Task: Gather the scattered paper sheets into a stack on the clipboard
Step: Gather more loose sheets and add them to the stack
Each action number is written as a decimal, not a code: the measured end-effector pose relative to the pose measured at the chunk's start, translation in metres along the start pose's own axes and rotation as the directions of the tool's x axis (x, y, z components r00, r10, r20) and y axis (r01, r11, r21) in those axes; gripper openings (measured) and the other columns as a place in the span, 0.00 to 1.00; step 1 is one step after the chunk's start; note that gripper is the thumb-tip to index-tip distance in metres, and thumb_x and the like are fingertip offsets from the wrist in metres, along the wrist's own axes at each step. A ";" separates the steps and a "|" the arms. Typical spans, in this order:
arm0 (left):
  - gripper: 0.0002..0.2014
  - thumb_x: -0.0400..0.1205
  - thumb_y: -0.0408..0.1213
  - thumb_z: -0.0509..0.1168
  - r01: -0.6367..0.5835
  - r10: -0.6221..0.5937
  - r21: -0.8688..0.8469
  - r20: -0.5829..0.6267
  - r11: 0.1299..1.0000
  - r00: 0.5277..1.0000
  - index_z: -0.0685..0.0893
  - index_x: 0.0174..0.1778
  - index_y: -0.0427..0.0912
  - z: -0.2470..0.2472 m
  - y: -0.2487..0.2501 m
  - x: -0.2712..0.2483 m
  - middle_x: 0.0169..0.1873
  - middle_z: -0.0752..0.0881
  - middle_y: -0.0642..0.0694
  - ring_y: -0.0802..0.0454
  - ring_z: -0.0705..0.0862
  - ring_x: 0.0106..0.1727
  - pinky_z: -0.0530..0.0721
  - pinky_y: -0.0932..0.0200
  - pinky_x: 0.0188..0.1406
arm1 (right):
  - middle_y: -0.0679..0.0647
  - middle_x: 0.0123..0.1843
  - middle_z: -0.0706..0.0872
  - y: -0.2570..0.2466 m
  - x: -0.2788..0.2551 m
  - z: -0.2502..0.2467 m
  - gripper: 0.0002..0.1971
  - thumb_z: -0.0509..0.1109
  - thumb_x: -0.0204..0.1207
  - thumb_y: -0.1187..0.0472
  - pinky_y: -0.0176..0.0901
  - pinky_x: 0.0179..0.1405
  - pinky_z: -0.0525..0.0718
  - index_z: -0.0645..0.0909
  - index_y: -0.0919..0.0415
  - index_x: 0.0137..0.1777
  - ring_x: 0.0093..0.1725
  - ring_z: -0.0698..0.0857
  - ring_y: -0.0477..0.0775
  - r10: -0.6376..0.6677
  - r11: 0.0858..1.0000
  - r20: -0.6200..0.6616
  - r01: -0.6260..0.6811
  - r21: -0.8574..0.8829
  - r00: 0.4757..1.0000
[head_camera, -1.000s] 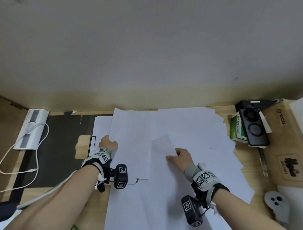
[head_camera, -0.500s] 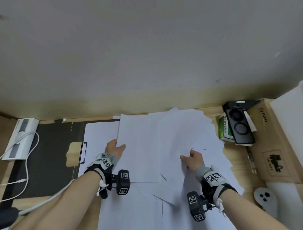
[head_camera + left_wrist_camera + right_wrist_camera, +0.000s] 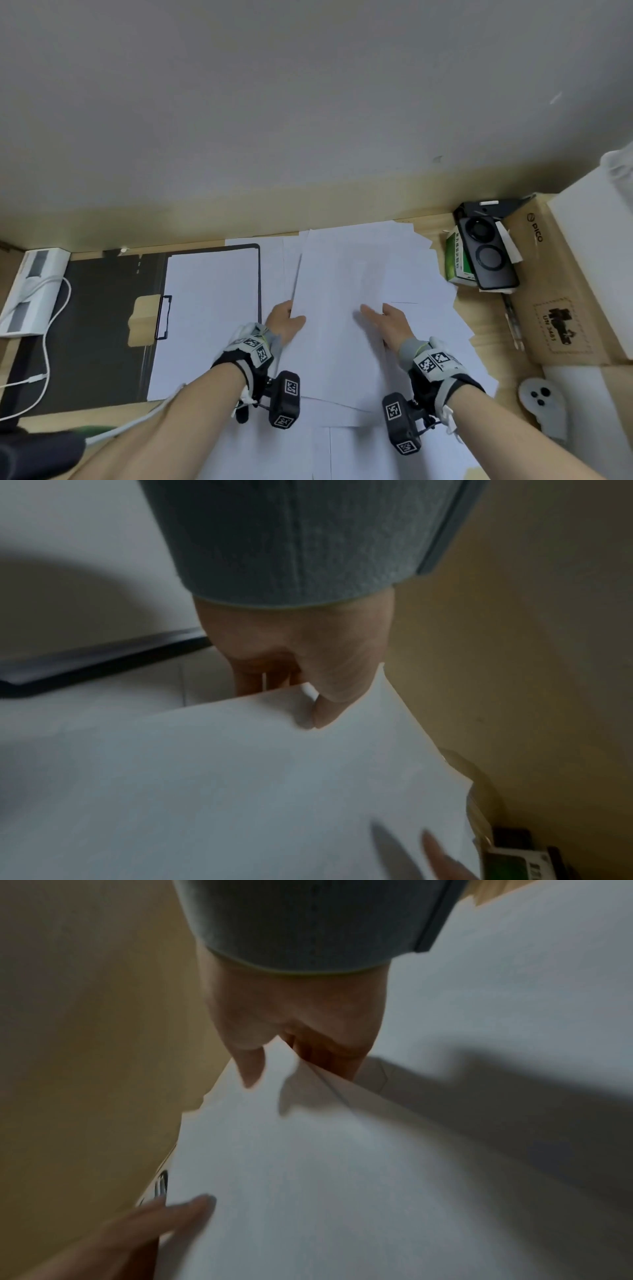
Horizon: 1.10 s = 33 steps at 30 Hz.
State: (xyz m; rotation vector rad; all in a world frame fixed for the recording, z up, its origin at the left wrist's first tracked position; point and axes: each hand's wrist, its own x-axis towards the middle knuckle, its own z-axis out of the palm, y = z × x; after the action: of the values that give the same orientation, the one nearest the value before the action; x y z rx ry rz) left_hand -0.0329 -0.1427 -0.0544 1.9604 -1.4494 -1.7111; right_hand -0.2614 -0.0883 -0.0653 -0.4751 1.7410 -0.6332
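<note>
A black-rimmed clipboard [image 3: 259, 274] lies left of centre with one white sheet on it and its clip [image 3: 163, 317] at the left end. Just right of it, both hands hold a bundle of white sheets [image 3: 339, 308] between them. My left hand [image 3: 286, 322] pinches the bundle's left edge; in the left wrist view its thumb [image 3: 325, 710] lies on top of the paper [image 3: 240, 791] with the fingers underneath. My right hand [image 3: 387, 320] grips the right edge, with the thumb [image 3: 251, 1069] on the paper [image 3: 308, 1177] and the fingers below.
More loose sheets [image 3: 428, 274] lie fanned on the wooden desk under and around the bundle. A green box [image 3: 457, 263], a black device [image 3: 486, 253] and a cardboard box [image 3: 555, 301] stand at the right. A white controller [image 3: 541, 401] lies near right; a power strip [image 3: 30, 291] with cable at left.
The right hand went from pressing a single sheet to gripping the bundle's right edge. The held sheets moved right, off the clipboard, and the sheet on the clipboard now shows.
</note>
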 end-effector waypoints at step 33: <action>0.17 0.70 0.25 0.75 -0.257 0.203 -0.365 -0.179 0.895 0.963 0.84 0.51 0.44 -0.044 0.111 -0.030 0.54 0.89 0.39 0.41 0.89 0.52 0.87 0.44 0.55 | 0.54 0.42 0.93 -0.106 -0.032 -0.029 0.07 0.76 0.70 0.71 0.44 0.43 0.86 0.88 0.61 0.45 0.42 0.89 0.56 -0.398 0.884 -0.099 0.410 0.225 0.912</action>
State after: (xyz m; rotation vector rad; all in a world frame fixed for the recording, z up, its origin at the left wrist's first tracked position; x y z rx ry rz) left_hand -0.0531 -0.1976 0.0538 1.5931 -1.1383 -1.5766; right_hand -0.2821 -0.1455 0.0313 -0.6627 1.5923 -1.1507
